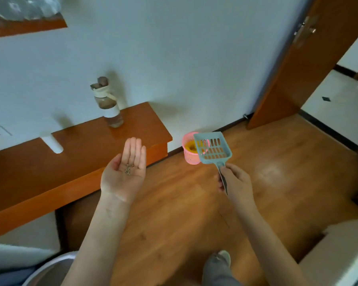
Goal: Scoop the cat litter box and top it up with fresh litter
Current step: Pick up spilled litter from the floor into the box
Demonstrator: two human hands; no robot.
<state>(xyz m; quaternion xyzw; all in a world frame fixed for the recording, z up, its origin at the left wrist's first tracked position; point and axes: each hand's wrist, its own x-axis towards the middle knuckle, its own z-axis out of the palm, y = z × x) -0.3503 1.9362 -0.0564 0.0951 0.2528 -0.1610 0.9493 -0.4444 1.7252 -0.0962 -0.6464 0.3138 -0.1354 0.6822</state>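
Litter scoop, pale blue slotted plastic (212, 148), sits at about 3 o'clock of frame centre, head up and tilted toward 11 o'clock, its thin handle running down into the right hand (235, 179). Right hand: fingers curled round the handle, firm grip. Scoop pan looks bare; slots show the pink through them.

Small pink plastic mesh basket (189, 154) stands on the floor directly behind the scoop, partly covered by it, something yellow inside.

Left hand (125, 172) at about 9 o'clock of the scoop, well apart from it: palm up, fingers straight and together, held flat. A few small grey-brown litter granules (128, 169) lie in the palm.

Orange-brown wooden desk (81, 162) extends from under the left hand toward 9 o'clock. On it, at 12 o'clock of the left hand, an upright clear drinking bottle with cream strap and brown cap (109, 104), against the white wall. White cylindrical object (52, 144) at 10 o'clock, lying tilted.

Wood-laminate floor (194, 213) below both arms. Grey shoe (220, 263) at 6 o'clock. Orange-brown door (298, 75) at 1 o'clock.
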